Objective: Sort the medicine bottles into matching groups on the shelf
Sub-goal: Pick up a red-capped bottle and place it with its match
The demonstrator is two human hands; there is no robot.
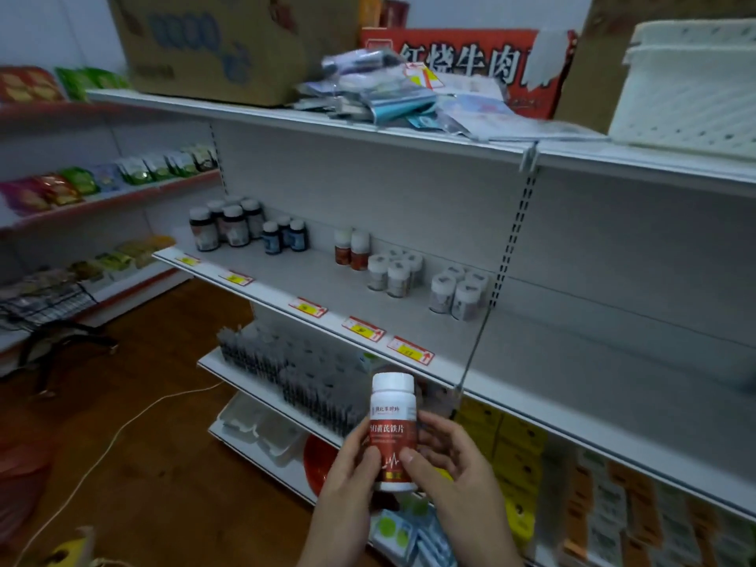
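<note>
A white medicine bottle with a red label stands upright in front of me, below the middle shelf. My left hand and my right hand both grip its lower half, thumbs on the label. On the shelf stand grouped bottles: several dark bottles at the left, small dark blue-labelled ones beside them, two white-capped red-labelled bottles in the middle, and two clusters of white bottles to the right.
The top shelf holds a cardboard box, a heap of packets, a red carton and a white basket. Lower shelves carry dark vials and yellow boxes. Snack racks line the left wall.
</note>
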